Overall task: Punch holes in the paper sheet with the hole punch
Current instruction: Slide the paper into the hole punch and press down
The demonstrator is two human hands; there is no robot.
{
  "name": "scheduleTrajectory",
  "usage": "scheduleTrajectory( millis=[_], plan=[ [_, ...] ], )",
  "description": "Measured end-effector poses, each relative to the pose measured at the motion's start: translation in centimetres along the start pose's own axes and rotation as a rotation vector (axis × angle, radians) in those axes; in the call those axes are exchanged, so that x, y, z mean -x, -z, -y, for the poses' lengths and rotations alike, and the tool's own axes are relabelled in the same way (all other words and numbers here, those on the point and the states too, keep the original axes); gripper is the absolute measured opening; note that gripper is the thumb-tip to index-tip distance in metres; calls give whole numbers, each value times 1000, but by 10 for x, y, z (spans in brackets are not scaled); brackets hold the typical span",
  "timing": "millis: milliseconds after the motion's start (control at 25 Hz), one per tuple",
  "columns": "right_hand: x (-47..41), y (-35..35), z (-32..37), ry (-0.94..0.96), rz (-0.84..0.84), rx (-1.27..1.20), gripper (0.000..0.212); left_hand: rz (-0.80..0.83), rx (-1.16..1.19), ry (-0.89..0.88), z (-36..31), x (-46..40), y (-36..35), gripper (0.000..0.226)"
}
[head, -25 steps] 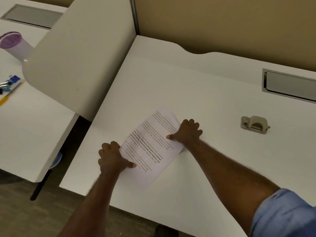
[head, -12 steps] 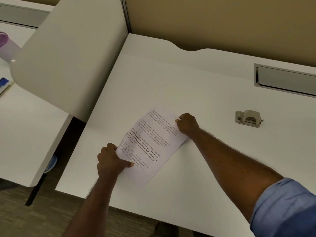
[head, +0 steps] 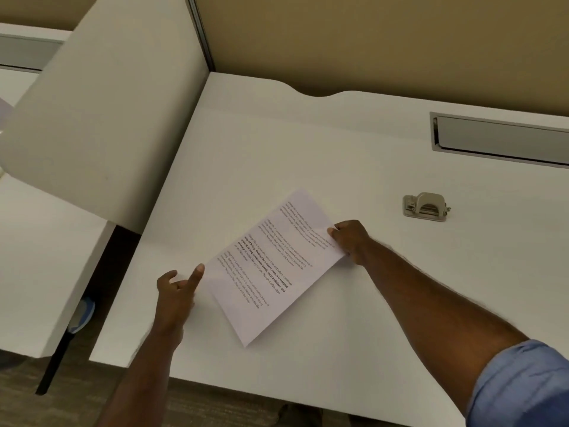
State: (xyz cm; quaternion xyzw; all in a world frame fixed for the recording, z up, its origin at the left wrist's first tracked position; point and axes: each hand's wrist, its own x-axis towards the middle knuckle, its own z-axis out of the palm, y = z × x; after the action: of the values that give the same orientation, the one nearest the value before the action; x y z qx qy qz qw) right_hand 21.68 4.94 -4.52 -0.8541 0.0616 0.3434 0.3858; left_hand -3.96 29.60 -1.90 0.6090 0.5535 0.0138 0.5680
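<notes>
Left hand (head: 177, 286) sits just left of the printed paper sheet (head: 271, 266), fingers loose and off it – not holding anything. The sheet lies skewed on the white desk (head: 308, 155), right hand (head: 349, 240) pinching its right edge. Hole punch (head: 425, 206) is well off to the sheet's right, untouched. One-handed pinch could let the page droop or crease – crooked holes.

Txt on paper sheet (head: 271, 263) unreadable
</notes>
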Motion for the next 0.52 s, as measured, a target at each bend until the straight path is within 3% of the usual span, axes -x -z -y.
scheduleTrajectory(
  millis=[120,280,400,520],
  plan=[
    [13,18,-19,-26,-17,-79,18,53,18,66,-2,18,-17,79],
    [40,45,-47,-51,-74,-112,32,303,33,74,-4,44,-55,49],
    [68,67,-76,-84,-177,-214,34,290,23,-28,-3,58,-92,29],
    [92,94,-112,-116,-277,-272,32,273,-45,-136,-11,73,-134,26]
  ],
)
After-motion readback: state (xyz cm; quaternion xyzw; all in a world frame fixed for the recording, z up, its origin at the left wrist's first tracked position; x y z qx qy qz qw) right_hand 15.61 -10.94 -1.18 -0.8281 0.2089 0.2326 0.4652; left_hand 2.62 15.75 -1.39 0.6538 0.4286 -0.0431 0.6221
